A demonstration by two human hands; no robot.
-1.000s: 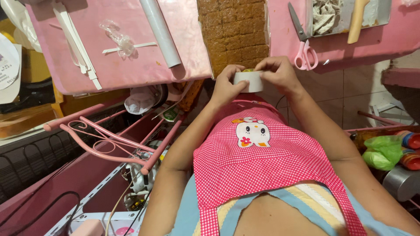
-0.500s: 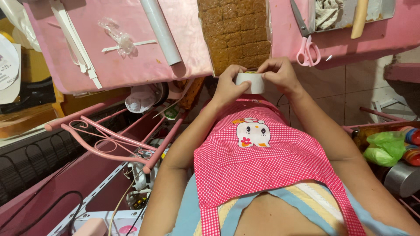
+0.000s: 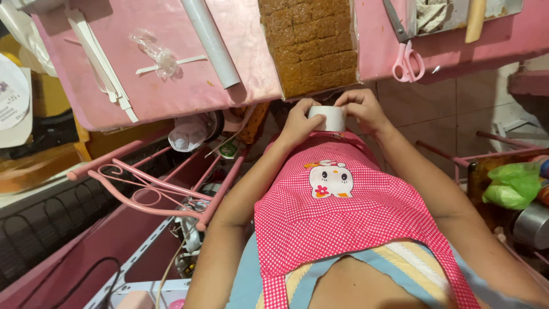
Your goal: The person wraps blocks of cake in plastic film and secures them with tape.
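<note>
Both of my hands grip a white roll of tape [image 3: 327,118] just below the edge of the pink table [image 3: 189,86]. My left hand [image 3: 298,121] pinches its left side and my right hand [image 3: 361,109] wraps over its right side. Right above the roll lies a brown slab of cake cut into squares [image 3: 311,43], which reaches the table's edge. A red checked apron with a cartoon patch [image 3: 331,200] covers my front under the roll.
On the table lie a rolled clear sheet [image 3: 213,43], white strips [image 3: 103,63], a crumpled clear bag [image 3: 155,52] and pink-handled scissors [image 3: 407,60]. A pink metal rack [image 3: 154,189] stands at the left. A green bag [image 3: 514,183] sits at the right.
The view has shifted slightly, so the hands and roll sit a little lower in the frame. My grip on the roll looks the same.
</note>
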